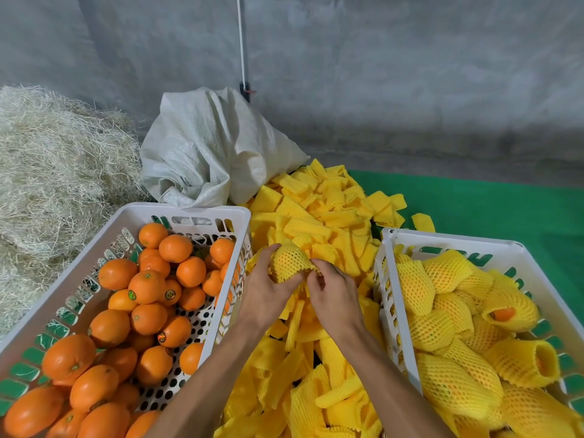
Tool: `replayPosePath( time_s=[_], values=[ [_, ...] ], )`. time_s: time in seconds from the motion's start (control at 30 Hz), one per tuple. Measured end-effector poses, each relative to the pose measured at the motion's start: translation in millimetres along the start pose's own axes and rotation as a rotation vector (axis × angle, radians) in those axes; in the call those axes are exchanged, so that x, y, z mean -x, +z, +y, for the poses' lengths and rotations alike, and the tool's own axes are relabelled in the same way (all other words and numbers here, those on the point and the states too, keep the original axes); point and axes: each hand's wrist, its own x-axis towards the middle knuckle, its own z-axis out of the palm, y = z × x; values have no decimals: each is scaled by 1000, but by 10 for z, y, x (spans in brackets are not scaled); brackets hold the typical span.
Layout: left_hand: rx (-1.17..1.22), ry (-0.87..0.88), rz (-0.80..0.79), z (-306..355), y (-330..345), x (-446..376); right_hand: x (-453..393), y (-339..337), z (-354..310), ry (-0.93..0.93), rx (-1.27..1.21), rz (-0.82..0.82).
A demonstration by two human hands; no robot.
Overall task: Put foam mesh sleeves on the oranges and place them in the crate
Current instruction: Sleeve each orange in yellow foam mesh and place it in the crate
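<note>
From my head camera, I am gripping a sleeved orange (289,262) with my left hand (268,294) while my right hand (335,290) is pinching the mesh's lower edge, over the sleeve pile (319,216), between the orange crate (196,211) and the packed crate (448,240).

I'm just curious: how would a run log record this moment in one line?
both hands | pulling sleeve over orange | right crate next
</note>
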Motion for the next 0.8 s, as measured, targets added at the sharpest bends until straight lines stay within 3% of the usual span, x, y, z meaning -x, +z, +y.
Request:
replayPosePath(
  time_s=[0.3, 0.53, 0.6, 0.67, 0.77, 0.8],
  values=[
    [-51, -62, 165, -19, -31, -7, 35, 118, -123, -150, 22, 23],
    [286, -9, -120, 127, -109, -59, 34, -36, 21, -15, -116, -38],
    [361, 48, -109, 188, -168, -68, 37, -37, 42, -1, -114, -60],
    [477, -22, -87, 245, -181, -88, 40, -28, 52, 47, -99, -78],
    [841, -317, -127, 435, -57, -53, 33, -6, 124, 108, 24, -144],
    [849, -295, -174, 496, 21, -40, 39, -9, 130, 122, 59, -155]
  ],
)
